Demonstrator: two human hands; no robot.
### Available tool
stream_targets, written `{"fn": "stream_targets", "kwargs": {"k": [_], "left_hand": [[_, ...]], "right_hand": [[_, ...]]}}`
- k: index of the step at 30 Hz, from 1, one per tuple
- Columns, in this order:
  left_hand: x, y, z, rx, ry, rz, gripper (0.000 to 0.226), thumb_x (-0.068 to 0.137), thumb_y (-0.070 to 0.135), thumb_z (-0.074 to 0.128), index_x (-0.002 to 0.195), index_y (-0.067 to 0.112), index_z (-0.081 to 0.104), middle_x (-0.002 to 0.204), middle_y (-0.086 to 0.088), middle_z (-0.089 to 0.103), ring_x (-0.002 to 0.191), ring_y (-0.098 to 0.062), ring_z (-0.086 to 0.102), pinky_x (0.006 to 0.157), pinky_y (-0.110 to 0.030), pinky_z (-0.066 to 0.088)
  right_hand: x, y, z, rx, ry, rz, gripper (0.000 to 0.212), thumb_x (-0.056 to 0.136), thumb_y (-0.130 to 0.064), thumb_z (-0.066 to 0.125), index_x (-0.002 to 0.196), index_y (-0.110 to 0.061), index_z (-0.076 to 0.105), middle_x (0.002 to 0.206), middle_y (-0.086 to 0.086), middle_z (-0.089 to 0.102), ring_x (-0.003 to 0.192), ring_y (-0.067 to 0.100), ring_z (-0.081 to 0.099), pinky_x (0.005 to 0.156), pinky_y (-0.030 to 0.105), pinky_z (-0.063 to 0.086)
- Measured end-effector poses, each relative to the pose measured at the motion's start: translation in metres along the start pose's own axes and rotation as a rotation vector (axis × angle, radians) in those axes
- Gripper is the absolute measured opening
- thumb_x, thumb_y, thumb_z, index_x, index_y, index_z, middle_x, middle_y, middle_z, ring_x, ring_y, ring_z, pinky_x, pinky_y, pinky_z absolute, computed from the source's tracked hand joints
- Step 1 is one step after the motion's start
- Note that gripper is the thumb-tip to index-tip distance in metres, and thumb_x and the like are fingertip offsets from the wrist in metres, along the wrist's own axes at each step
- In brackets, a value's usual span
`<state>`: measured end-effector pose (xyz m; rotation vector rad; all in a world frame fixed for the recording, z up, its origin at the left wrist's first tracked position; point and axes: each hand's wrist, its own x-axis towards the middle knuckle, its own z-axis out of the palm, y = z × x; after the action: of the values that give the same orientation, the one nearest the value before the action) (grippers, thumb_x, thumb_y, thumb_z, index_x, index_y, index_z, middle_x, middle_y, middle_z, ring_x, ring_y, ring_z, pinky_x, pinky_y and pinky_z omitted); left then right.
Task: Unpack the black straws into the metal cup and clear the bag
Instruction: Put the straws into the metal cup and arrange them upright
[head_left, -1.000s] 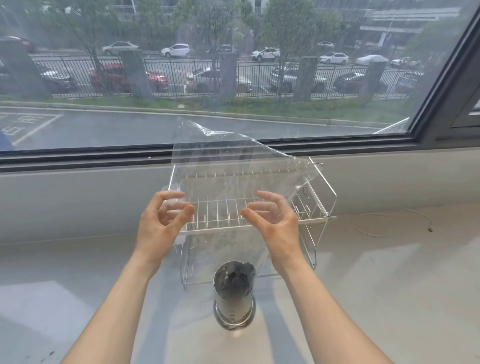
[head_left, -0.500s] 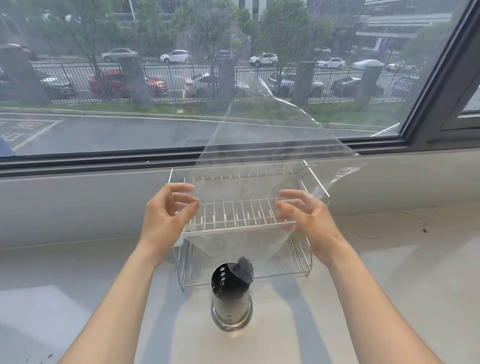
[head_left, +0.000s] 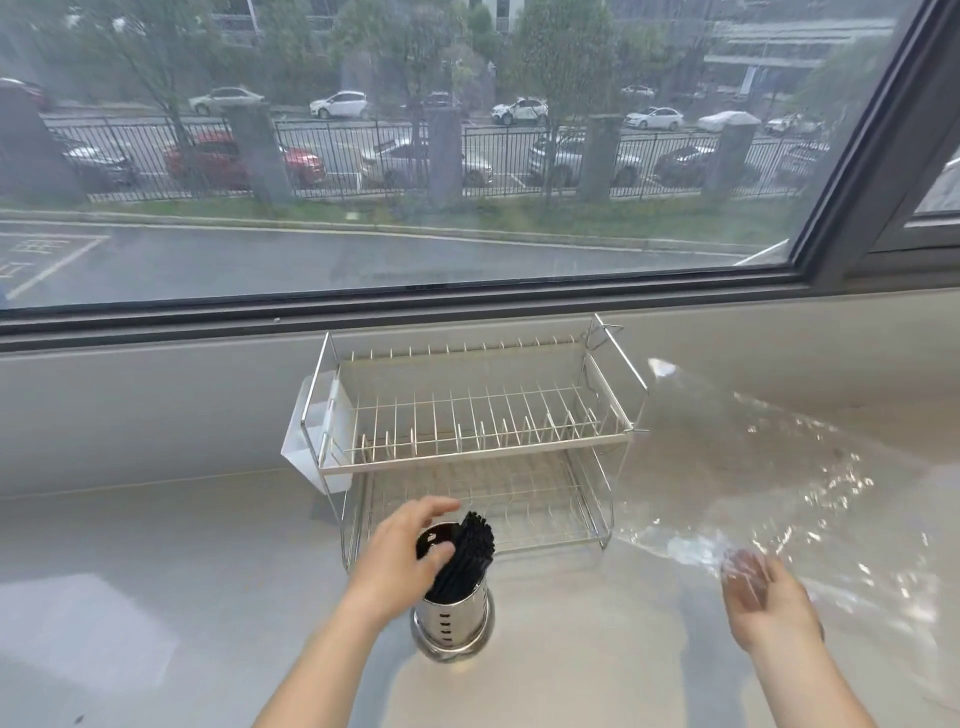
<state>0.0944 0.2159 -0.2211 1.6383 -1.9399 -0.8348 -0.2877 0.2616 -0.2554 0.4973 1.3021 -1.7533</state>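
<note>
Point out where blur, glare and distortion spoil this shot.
Head view: the clear plastic bag and the right hand are smeared by motion blur; glints speckle the bag; the wide angle bows the window frame; the black straws and metal cup stay sharp.

Black straws bundled, tilted in metal cup; clear bag right.

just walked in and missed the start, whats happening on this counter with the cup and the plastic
A person is unpacking black straws into a metal cup that stands on the counter in front of a wire dish rack. The straws are in the cup, leaning to one side. The left hand is at the cup's rim beside the straws. The right hand is at the clear plastic bag, which looks empty and is spread out to the right of the rack; the blur hides the exact grip.
</note>
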Motion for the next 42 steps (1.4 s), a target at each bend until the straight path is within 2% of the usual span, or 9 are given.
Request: {"fn": "stream_targets", "kwargs": {"k": [4,7,10,13,17,23,26,31,42], "left_hand": [[-0.004,-0.007,0.020,0.170,-0.057,0.084,0.061,0.094,0.021,0.066,0.149,0.038,0.045,0.149,0.018,0.050,0.138,-0.011,0.045,0.114,-0.027,0.031],[-0.002,-0.007,0.025,0.229,-0.028,0.110,0.058,0.095,0.022,0.064,0.148,0.036,0.047,0.148,0.018,0.053,0.137,-0.012,0.046,0.112,-0.025,0.029],[-0.001,-0.011,0.025,0.251,0.042,0.100,0.048,0.094,0.023,0.064,0.139,0.038,0.055,0.134,0.017,0.064,0.126,-0.014,0.055,0.104,-0.029,0.039],[-0.002,-0.016,0.025,0.242,0.121,0.060,0.038,0.094,0.025,0.065,0.128,0.040,0.059,0.121,0.018,0.069,0.114,-0.014,0.062,0.091,-0.031,0.047],[-0.004,-0.021,0.023,0.223,0.241,-0.009,0.023,0.094,0.029,0.066,0.113,0.039,0.059,0.108,0.022,0.070,0.103,-0.010,0.066,0.077,-0.033,0.051],[-0.007,-0.030,0.017,0.194,0.320,-0.062,0.015,0.092,0.031,0.068,0.091,0.034,0.053,0.086,0.023,0.065,0.085,-0.012,0.065,0.070,-0.034,0.049],[-0.007,-0.031,0.012,0.149,0.330,-0.065,0.020,0.088,0.028,0.071,0.084,0.032,0.052,0.077,0.021,0.066,0.077,-0.008,0.065,0.069,-0.033,0.051],[0.001,-0.026,-0.008,0.044,0.488,0.000,0.019,0.087,0.025,0.073,0.087,0.035,0.057,0.073,0.025,0.066,0.070,0.009,0.063,0.067,-0.026,0.054],[-0.001,-0.022,0.003,0.228,0.282,-0.032,0.013,0.087,0.032,0.065,0.097,0.038,0.061,0.099,0.021,0.065,0.102,-0.011,0.063,0.076,-0.034,0.050]], "right_hand": [[0.005,0.016,-0.033,0.183,0.031,0.108,0.051,0.089,-0.060,0.063,0.127,-0.028,0.053,0.120,-0.021,0.071,0.098,-0.002,0.069,0.064,0.011,0.055],[0.010,0.030,-0.051,0.053,0.083,0.172,0.076,0.092,-0.065,0.054,0.146,-0.015,0.039,0.132,0.000,0.064,0.121,0.021,0.063,0.085,0.029,0.055],[0.004,0.045,-0.055,-0.166,0.040,0.314,0.093,0.088,-0.077,0.044,0.149,-0.009,0.035,0.124,0.015,0.059,0.118,0.036,0.062,0.096,0.048,0.053],[-0.013,0.072,-0.043,-0.577,-0.096,0.308,0.067,0.096,-0.056,0.054,0.132,0.000,0.051,0.110,0.021,0.064,0.081,0.036,0.065,0.068,0.043,0.055],[-0.045,0.111,0.003,-1.030,-0.358,-0.076,0.027,0.096,-0.021,0.066,0.110,0.002,0.067,0.082,0.013,0.069,0.059,0.024,0.060,0.050,0.028,0.049],[-0.096,0.152,0.080,-1.311,-0.736,-0.470,0.017,0.089,-0.033,0.073,0.103,-0.025,0.077,0.092,-0.005,0.077,0.073,0.011,0.074,0.070,0.030,0.058],[-0.100,0.165,0.093,-1.444,-0.766,-0.613,0.015,0.085,-0.030,0.074,0.099,-0.029,0.079,0.088,-0.013,0.077,0.081,0.006,0.071,0.084,0.031,0.058],[-0.098,0.172,0.093,-1.518,-0.708,-0.748,0.014,0.083,-0.023,0.073,0.087,-0.033,0.081,0.078,-0.022,0.075,0.077,-0.005,0.068,0.082,0.027,0.058],[-0.109,0.178,0.100,-1.489,-0.649,-0.719,0.016,0.076,-0.022,0.065,0.089,-0.031,0.070,0.074,-0.014,0.071,0.075,0.008,0.069,0.080,0.035,0.059]]}}
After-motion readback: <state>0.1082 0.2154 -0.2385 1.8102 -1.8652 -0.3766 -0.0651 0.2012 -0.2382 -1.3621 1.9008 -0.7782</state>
